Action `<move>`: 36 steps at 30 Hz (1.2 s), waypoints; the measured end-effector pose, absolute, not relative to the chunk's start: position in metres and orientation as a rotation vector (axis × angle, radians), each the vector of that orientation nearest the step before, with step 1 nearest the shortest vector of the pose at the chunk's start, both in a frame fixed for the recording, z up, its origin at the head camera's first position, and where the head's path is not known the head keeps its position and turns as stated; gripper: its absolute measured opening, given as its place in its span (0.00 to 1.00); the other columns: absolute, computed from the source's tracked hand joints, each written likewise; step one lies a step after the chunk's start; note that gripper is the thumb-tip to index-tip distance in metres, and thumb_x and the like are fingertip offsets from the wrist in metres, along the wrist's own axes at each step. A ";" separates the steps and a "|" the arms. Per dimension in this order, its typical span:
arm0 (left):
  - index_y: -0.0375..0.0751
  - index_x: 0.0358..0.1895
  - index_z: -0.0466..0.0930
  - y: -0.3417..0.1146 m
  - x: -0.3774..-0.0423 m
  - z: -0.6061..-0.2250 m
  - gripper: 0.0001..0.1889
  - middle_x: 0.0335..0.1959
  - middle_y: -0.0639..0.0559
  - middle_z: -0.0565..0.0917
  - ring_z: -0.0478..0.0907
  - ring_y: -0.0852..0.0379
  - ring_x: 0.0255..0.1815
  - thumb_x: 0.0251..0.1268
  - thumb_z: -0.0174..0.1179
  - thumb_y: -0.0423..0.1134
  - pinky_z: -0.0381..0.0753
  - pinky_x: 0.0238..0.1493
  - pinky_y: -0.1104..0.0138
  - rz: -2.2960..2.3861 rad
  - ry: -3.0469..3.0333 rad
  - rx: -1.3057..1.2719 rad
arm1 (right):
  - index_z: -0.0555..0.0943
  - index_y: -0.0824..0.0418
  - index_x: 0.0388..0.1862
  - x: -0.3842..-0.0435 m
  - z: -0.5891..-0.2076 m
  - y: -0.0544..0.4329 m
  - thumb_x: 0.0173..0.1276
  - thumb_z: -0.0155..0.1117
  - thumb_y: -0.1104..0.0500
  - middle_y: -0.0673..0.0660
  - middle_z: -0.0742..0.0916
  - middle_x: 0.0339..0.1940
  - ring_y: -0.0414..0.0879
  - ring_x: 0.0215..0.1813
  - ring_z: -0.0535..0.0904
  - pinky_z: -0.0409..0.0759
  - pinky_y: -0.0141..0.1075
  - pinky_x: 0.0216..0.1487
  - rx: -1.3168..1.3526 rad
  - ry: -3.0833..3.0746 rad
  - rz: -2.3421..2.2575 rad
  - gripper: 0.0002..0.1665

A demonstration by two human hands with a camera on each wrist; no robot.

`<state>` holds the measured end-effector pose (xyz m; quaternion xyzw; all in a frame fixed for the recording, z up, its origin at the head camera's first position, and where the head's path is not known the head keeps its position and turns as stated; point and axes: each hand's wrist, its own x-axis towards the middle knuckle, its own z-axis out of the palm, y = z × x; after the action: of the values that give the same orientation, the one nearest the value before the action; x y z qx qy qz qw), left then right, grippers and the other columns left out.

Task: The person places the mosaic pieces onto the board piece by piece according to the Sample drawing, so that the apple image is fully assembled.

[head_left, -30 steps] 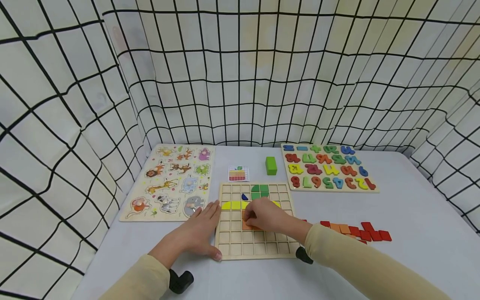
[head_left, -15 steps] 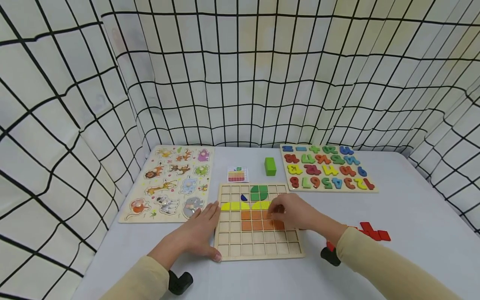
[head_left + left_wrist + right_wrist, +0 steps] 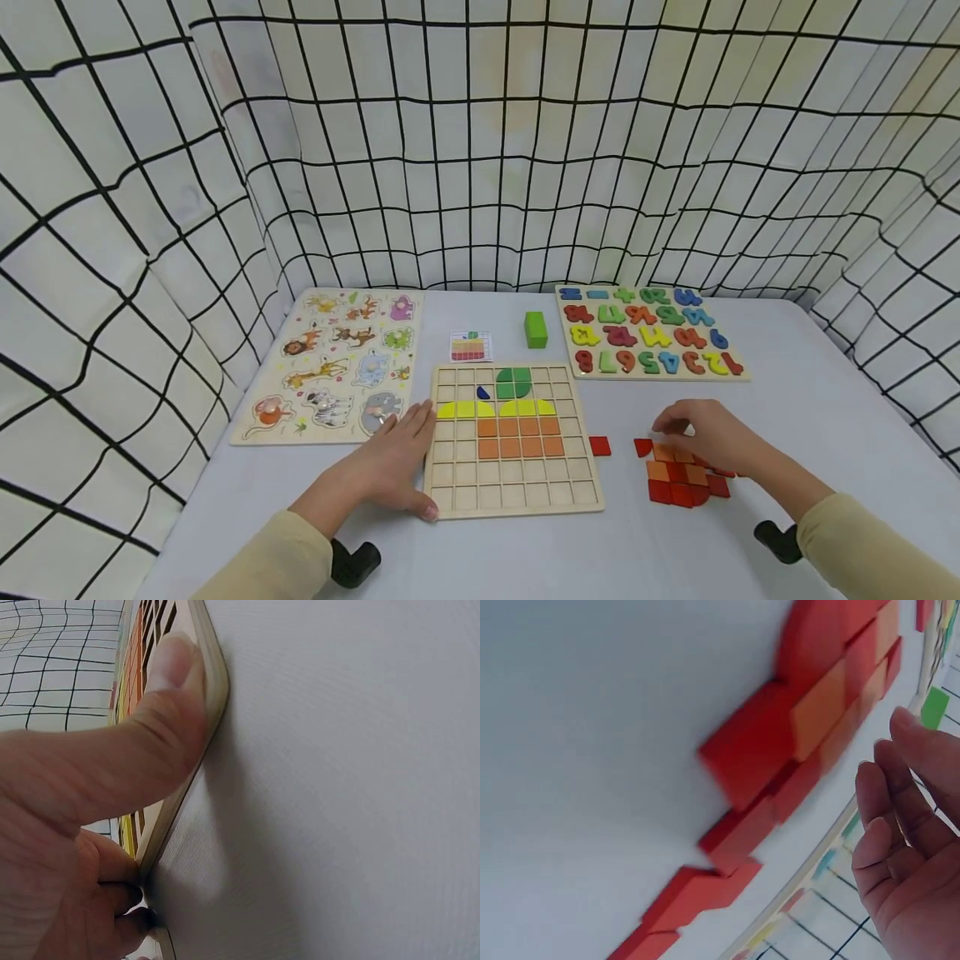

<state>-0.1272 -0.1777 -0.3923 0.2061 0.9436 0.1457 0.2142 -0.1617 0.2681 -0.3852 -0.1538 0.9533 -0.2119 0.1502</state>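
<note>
A wooden grid board lies before me. My left hand rests along its left edge, fingers extended, and in the left wrist view the thumb presses the frame near a corner. The board bears green pieces, a dark blue piece, yellow pieces and two rows of orange squares. My right hand hovers over a cluster of red and orange tiles. In the right wrist view its fingers are loosely bent, with nothing visible between them.
One red square lies just right of the board. Behind it are a small pattern card and a green block. An animal puzzle stands back left, a number puzzle back right. Black netting surrounds the table.
My right hand has left the board's orange rows and moved right to the loose tiles. The two orange rows now show fully. My left hand stays at the board's edge.
</note>
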 end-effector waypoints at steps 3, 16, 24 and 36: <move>0.25 0.80 0.48 -0.178 -0.127 -0.392 0.68 0.84 0.33 0.46 0.43 0.36 0.86 0.44 0.80 0.61 0.45 0.83 0.39 0.405 2.620 0.575 | 0.87 0.60 0.48 -0.159 -0.387 0.281 0.64 0.75 0.60 0.50 0.88 0.40 0.43 0.45 0.81 0.88 0.38 0.45 -0.418 2.710 -0.571 0.14; 0.25 0.80 0.48 -0.178 -0.127 -0.393 0.68 0.84 0.33 0.46 0.43 0.36 0.85 0.44 0.80 0.61 0.45 0.83 0.39 0.412 2.619 0.578 | 0.82 0.58 0.40 -0.155 -0.389 0.290 0.63 0.76 0.61 0.50 0.84 0.37 0.46 0.44 0.77 0.87 0.38 0.45 -0.318 2.691 -0.566 0.11; 0.26 0.80 0.48 -0.178 -0.127 -0.391 0.68 0.84 0.33 0.45 0.43 0.36 0.86 0.44 0.80 0.61 0.45 0.83 0.39 0.408 2.613 0.575 | 0.78 0.55 0.34 -0.156 -0.384 0.288 0.63 0.76 0.59 0.47 0.81 0.30 0.43 0.37 0.75 0.78 0.27 0.34 -0.405 2.719 -0.654 0.12; 0.25 0.80 0.49 -0.177 -0.127 -0.390 0.68 0.84 0.33 0.46 0.44 0.36 0.85 0.44 0.80 0.60 0.45 0.83 0.39 0.417 2.613 0.570 | 0.82 0.54 0.35 -0.181 -0.379 0.190 0.66 0.74 0.61 0.48 0.84 0.34 0.42 0.40 0.80 0.84 0.31 0.43 -0.570 2.724 -0.778 0.07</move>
<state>-0.1265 -0.1769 -0.3897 0.2056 0.9426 0.1505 0.2157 -0.1813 0.1898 -0.3788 -0.1956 0.9352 -0.2672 0.1254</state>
